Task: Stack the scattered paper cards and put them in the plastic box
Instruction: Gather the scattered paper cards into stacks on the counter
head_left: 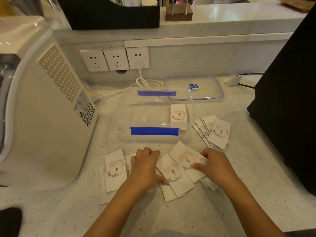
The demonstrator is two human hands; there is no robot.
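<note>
White paper cards printed "love." lie scattered on the counter in front of me. My left hand [146, 165] rests palm down on cards beside a middle card [172, 175], thumb touching it. My right hand [214, 165] presses fingers on the overlapping cards [185, 157] to the right. One card [114, 170] lies at the left. A fanned group of cards [214, 131] sits farther right. The clear plastic box [126, 106] with blue clips stands just beyond my hands, open, with a small stack of cards [178, 113] inside at its right end.
The box's clear lid [210, 90] lies behind the box. A large cream appliance [42, 108] stands at the left, a black device [287, 100] at the right. Wall sockets [114, 59] with a white cable [145, 82] are at the back.
</note>
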